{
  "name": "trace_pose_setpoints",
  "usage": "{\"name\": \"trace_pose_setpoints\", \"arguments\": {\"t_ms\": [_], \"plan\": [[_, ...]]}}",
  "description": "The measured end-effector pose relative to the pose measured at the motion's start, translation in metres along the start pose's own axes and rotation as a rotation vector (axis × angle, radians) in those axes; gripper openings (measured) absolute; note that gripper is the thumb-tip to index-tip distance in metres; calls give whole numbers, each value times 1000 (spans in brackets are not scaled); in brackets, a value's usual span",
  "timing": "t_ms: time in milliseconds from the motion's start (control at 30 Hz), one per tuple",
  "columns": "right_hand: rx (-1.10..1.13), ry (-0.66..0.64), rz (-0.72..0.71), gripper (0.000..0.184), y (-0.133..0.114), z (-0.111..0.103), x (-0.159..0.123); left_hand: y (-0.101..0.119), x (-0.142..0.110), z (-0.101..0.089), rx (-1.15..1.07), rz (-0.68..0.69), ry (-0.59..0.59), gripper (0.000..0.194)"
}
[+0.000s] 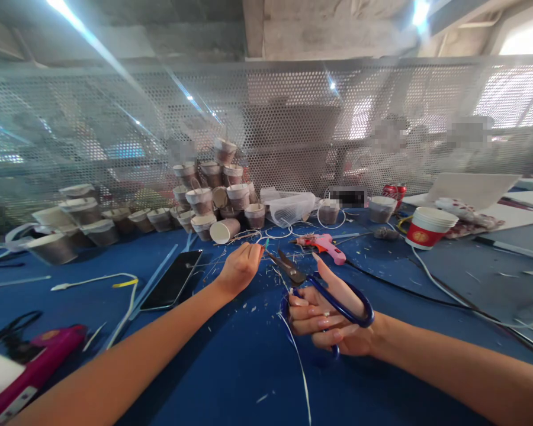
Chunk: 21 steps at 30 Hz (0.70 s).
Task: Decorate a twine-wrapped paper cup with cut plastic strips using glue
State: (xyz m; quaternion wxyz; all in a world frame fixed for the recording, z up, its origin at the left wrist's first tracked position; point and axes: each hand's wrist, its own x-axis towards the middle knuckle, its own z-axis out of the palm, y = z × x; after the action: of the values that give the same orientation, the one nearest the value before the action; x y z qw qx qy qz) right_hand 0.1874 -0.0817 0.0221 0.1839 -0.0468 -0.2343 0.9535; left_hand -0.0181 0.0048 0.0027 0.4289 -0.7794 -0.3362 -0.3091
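My left hand (pixel 240 270) is closed in a pinch over the middle of the table. A tiny greenish tip shows at its fingertips, too small to name. My right hand (pixel 326 319) grips a pair of scissors (pixel 296 276) with large dark blue handle loops. The blades stand parted and point up-left, close to my left fingertips. A thin white strand (pixel 301 368) hangs from beside the right hand towards the near edge. Just beyond the blades lies a pink glue gun (pixel 327 247), its black cable leading right.
Many small wrapped cups (pixel 201 201) are stacked at the back left. A black phone (pixel 172 280) lies left of my left hand, and a magenta power strip (pixel 48 361) sits near left. Red-and-white paper cups (pixel 430 229) stand at right. Scraps litter the blue table (pixel 231 378).
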Motion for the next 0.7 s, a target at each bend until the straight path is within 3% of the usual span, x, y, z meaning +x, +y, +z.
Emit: {"name": "trace_pose_setpoints", "arguments": {"t_ms": [700], "plan": [[-133,8,-23,74,4,-7,5,9,-5,0,-319,-307,-39,11]]}}
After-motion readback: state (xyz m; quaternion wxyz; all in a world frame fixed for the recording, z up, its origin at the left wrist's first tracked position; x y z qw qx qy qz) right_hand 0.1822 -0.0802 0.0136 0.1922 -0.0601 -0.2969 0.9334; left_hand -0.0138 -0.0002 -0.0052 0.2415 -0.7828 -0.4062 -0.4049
